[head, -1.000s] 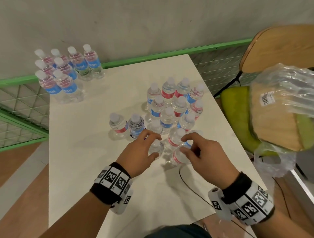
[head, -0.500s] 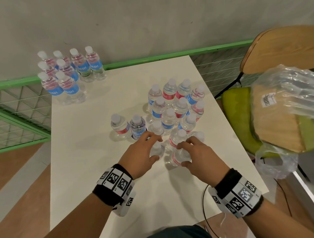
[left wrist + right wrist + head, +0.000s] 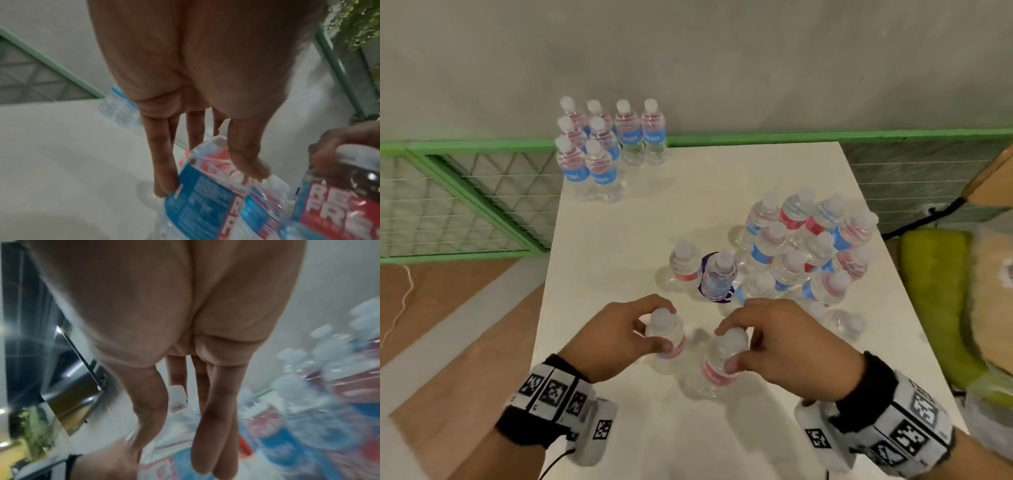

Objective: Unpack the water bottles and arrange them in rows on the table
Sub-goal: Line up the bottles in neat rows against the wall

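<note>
left hand [image 3: 616, 337]: fingers and thumb curled round left bottle [image 3: 667, 337], near its top
right hand [image 3: 787, 346]: grips right bottle [image 3: 719, 363] the same way
bottles: side by side, near table [image 3: 619, 267] edge
cluster [image 3: 801, 246]: 1 o'clock
arranged group [image 3: 607, 150]: 11 o'clock, far corner

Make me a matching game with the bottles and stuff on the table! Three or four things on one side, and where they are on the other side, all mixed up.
Things:
1. left hand
2. right hand
3. purple-label bottle
4. group of eight bottles

Places or states:
A. standing at the far left corner of the table
B. grips the bottle nearer the table's left edge
C. stands beside a red-label bottle in the middle
D. grips the bottle nearer the table's right edge

Pairs: 1-B, 2-D, 3-C, 4-A
</note>
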The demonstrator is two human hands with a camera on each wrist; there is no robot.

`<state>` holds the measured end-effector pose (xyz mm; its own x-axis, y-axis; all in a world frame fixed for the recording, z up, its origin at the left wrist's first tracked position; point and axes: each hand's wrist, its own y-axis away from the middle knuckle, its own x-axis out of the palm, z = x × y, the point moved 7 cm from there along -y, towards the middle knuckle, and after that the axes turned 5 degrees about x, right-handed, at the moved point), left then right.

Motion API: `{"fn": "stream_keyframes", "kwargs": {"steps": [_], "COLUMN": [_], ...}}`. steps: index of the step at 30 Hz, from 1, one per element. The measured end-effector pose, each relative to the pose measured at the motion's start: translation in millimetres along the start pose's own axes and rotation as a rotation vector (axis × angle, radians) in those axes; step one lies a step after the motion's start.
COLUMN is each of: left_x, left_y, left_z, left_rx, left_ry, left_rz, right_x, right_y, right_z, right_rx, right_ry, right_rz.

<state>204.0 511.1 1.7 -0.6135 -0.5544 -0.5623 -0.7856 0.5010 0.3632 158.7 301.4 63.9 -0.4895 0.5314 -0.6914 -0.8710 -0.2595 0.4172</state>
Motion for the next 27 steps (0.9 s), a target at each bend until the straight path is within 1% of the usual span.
{"fn": "stream_keyframes", "kwargs": {"steps": [2, 6, 9, 12, 16, 21, 24, 27], "left_x": [-35, -101, -142, -172, -189, -192, -189, -185], "left_y": [4, -3, -22, -47, -89, -157, -199, -237], "left_z": [12, 31, 36, 34, 22, 9, 6, 2], "left_rx": [-0.029, -0.068, -0.057, -0.036, 0.036, 0.09, 0.072, 0.044], "left_ry": [-0.06, -0.127, -0.144, -0.151, -0.192, -0.224, -0.267, -0.281], "left_rz": [-0.09, -0.274, -0.416, -0.5, -0.478, -0.394, -0.352, -0.324], "right_x": [-13, -48, -78, -109, -136, -151, -161, -170], "right_y": [-15, -49, -84, -126, -194, -269, -304, -327], "right_z": [28, 75, 92, 98, 87, 47, 17, -3], "right_rx": [-0.059, -0.184, -0.208, -0.222, -0.185, -0.053, 0.041, 0.07], "right_ry": [-0.058, -0.172, -0.242, -0.181, 0.004, 0.238, 0.265, 0.31], "right_rz": [-0.035, -0.192, -0.287, -0.376, -0.383, -0.327, -0.296, -0.303]}}
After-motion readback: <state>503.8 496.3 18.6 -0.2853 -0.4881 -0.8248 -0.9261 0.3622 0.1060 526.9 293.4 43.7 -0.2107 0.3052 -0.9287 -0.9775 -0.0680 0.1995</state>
